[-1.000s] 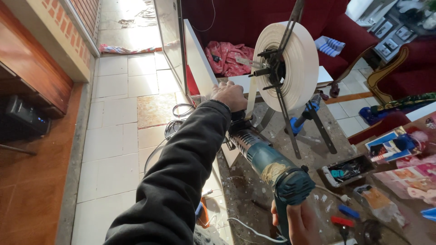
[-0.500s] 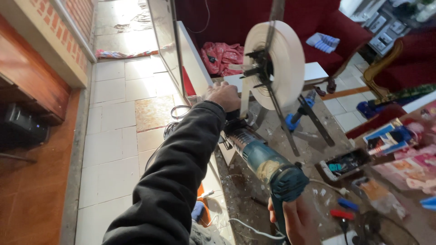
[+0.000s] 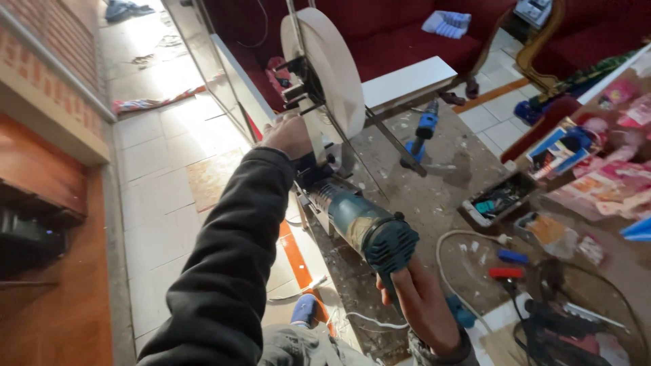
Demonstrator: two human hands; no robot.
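Teal-bodied and dark at its rear cap, a corded power tool (image 3: pixel 359 220) lies along the near edge of the dusty, paint-flecked counter (image 3: pixel 434 196), its nose pointing away from the camera toward a metal stand. The right hand (image 3: pixel 424 305) has its grip wrapped around the tool's rear end from below, fingers closed on the dark cap, with the white cord (image 3: pixel 461 244) looping off just beside it. The left hand (image 3: pixel 290 135), at the end of a black sleeve (image 3: pixel 224 271), is stretched forward to the tool's front end; its grip is curled closed there, close against the stand's upright, but what exactly the fingers press on is hidden behind the hand. Above it, a large reel of pale edge banding (image 3: pixel 325 64) sits upright on the stand (image 3: pixel 380 135), whose thin metal legs spread across the counter. A blue-handled tool (image 3: pixel 426 129) stands just behind one leg. Further right lie an open tray of small parts (image 3: pixel 498 200), a red-handled tool (image 3: pixel 505 273), a dark tangle of cables (image 3: pixel 569 318) and some colourful packets (image 3: pixel 597 183). Left of the counter is a pale tiled floor (image 3: pixel 156 156) beside a brick wall (image 3: pixel 47 61), and a red sofa (image 3: pixel 400 34) stands beyond.
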